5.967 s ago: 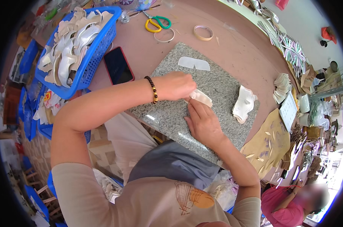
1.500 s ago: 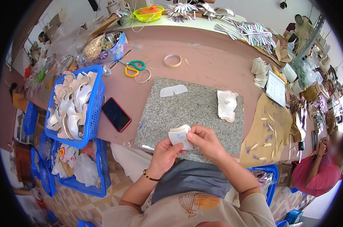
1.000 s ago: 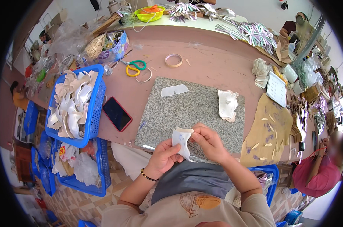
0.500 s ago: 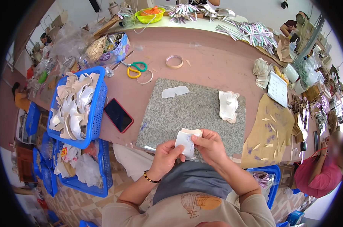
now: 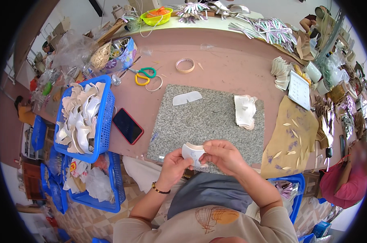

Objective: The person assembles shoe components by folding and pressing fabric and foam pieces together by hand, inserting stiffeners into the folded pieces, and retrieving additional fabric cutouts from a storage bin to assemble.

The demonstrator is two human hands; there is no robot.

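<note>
Between my two hands, over the near edge of a grey speckled slab (image 5: 207, 121), is a curved white piece with a beige edge (image 5: 193, 153), faint pen marks on its face. My left hand (image 5: 174, 164) pinches its left side. On its right side, the thumb and fingers of my right hand (image 5: 223, 156) grip the edge. A small stack of similar white and beige pieces (image 5: 245, 111) lies at the slab's right. Farther back on the slab rests a flat translucent template (image 5: 187, 98) with a notch.
Left stand a blue basket of curved pieces (image 5: 106, 117) and a phone (image 5: 128, 125). Scissors (image 5: 145, 76) and a tape roll (image 5: 185, 65) lie beyond the slab. Brown paper with slivers (image 5: 288, 137) is at right, near a white tablet-like board (image 5: 299, 90). A person in pink (image 5: 345, 182) sits far right.
The white piece has tilted and turned in my hands, its curved top edge now showing. My right hand has shifted slightly along it. The view has moved a little.
</note>
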